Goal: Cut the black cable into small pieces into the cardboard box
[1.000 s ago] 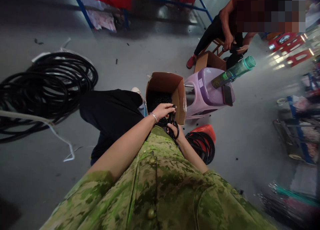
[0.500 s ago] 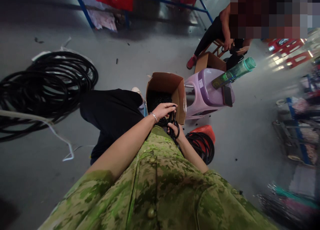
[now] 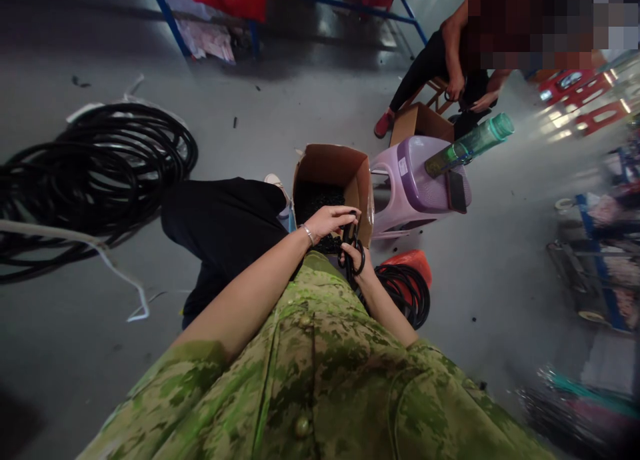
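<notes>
Over the near edge of an open cardboard box (image 3: 334, 163), my left hand (image 3: 331, 220) pinches the end of a black tube or cord (image 3: 353, 213) between its fingertips. Black-handled scissors (image 3: 359, 260) are in my right hand (image 3: 356, 255), which is closed round their handles just below my left hand. The blades lie close to the black piece and partly blend with it. Many small black pieces (image 3: 320, 197) cover the bottom of the box.
A purple stool (image 3: 413, 180) beside the box bears a green bottle (image 3: 470, 145) and a phone (image 3: 456, 192). Black tubing coils (image 3: 100, 167) lie at left; another coil (image 3: 407, 293) rests on a red bag (image 3: 417, 265). A seated person (image 3: 455, 53) works at upper right.
Both hands have shifted very slightly right with the scissors and black piece. The other person's hands have moved a little.
</notes>
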Demonstrator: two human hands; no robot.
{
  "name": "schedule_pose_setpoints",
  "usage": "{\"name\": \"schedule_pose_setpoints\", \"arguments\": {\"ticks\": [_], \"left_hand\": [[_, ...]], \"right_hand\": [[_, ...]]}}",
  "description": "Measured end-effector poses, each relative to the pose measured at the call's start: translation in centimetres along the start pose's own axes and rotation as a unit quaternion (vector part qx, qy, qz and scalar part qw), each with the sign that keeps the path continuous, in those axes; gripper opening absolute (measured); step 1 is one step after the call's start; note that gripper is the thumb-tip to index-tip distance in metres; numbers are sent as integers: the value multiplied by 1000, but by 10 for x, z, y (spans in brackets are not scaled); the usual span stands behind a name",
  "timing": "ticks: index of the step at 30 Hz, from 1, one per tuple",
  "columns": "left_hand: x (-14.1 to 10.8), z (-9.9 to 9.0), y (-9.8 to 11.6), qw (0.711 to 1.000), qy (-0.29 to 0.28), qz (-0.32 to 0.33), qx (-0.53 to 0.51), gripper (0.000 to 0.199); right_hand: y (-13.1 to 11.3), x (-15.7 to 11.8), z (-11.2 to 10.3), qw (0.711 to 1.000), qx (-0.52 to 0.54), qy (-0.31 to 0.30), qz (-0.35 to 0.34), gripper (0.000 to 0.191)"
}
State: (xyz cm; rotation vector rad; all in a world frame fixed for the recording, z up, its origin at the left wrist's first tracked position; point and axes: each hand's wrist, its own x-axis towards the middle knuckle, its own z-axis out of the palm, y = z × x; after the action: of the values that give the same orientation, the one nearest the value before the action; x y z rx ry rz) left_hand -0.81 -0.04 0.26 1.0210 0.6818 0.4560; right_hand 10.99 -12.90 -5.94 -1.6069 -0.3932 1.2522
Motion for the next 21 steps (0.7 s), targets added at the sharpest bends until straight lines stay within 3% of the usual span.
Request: {"name": "schedule_pose_setpoints", "arguments": {"ticks": [6, 12, 17, 21], "left_hand": [[3, -1, -2, 1000, -24, -6, -19, 54], [4, 2, -2, 997, 36, -25, -69, 32], [4, 4, -2, 989, 64, -36, -130, 24], [5, 1, -3, 987, 89, -45, -122, 26]], "right_hand": [[-16, -1, 11, 998, 13, -19, -51, 33], [-13, 4, 19, 998, 1, -59, -26, 36], [-13, 8, 6, 989, -101, -71, -85, 38], [-19, 11, -12, 967, -210, -74, -126, 37]]}}
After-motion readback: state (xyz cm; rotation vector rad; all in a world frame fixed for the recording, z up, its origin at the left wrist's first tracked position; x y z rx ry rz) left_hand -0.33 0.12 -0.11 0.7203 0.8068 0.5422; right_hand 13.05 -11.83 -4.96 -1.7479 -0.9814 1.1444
